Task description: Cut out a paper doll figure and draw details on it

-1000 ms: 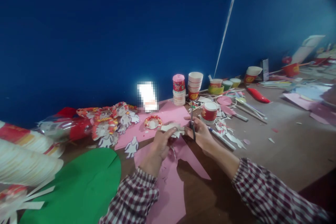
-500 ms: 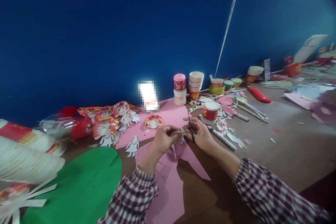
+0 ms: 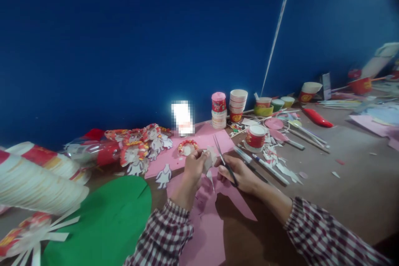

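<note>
My left hand (image 3: 194, 169) pinches a small white paper piece (image 3: 210, 158), from which a thin pointed strip hangs down. In my right hand (image 3: 239, 172) is a pair of scissors (image 3: 222, 154), its dark handles in the fingers and its blades pointing up and away. The blades stand just right of the paper, with a small gap. Under both hands lies pink paper (image 3: 202, 232). A penguin-like white paper cutout (image 3: 163, 176) rests left of my left hand, and a red-and-yellow ring (image 3: 187, 148) lies beyond it.
Several decorated paper figures (image 3: 137, 156) are heaped at left, by a green sheet (image 3: 102, 216) and stacked paper cups (image 3: 34, 187). A red cup (image 3: 254, 137), pens (image 3: 270, 168) and paper scraps (image 3: 286, 170) lie at right. More cups (image 3: 237, 104) stand along the blue wall.
The scissors have come away from the paper and turned, their blades now showing. My hands have moved slightly apart, and the paper is more upright. The view has shifted slightly left.
</note>
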`<state>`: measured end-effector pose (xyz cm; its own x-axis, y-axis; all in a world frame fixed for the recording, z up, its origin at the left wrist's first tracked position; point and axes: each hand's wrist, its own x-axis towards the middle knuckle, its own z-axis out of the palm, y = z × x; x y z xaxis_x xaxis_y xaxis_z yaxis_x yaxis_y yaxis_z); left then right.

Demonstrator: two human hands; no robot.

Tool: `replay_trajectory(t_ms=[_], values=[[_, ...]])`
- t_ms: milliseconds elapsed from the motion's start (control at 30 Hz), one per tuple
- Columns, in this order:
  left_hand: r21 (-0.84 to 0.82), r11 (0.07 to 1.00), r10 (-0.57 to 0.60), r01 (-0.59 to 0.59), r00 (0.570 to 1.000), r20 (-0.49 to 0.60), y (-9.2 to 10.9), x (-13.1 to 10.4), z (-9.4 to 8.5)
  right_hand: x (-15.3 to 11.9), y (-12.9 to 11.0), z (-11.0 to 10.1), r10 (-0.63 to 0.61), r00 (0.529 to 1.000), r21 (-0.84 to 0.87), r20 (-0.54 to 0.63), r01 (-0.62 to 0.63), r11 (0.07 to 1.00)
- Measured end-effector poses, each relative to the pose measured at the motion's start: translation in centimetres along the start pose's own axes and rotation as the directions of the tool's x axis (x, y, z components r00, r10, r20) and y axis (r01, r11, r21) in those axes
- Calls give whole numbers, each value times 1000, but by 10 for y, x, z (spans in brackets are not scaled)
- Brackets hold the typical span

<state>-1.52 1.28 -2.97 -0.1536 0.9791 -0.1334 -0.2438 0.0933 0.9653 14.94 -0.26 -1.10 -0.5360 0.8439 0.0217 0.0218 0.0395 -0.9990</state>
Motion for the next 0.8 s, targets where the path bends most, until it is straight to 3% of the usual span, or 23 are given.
replay_trajectory(t_ms=[267, 500, 800], values=[[-5, 999, 35, -35, 995, -90, 8, -8, 11, 0, 4, 0, 59, 995, -62, 80, -54, 997], [-34, 998, 43, -46, 995, -86, 2, -5, 12, 2, 7, 1, 80, 995, -45, 50, -78, 996], [-54, 998, -34, 31, 998, -48, 10, -24, 27, 6, 14, -1, 32, 998, -67, -49, -35, 997]])
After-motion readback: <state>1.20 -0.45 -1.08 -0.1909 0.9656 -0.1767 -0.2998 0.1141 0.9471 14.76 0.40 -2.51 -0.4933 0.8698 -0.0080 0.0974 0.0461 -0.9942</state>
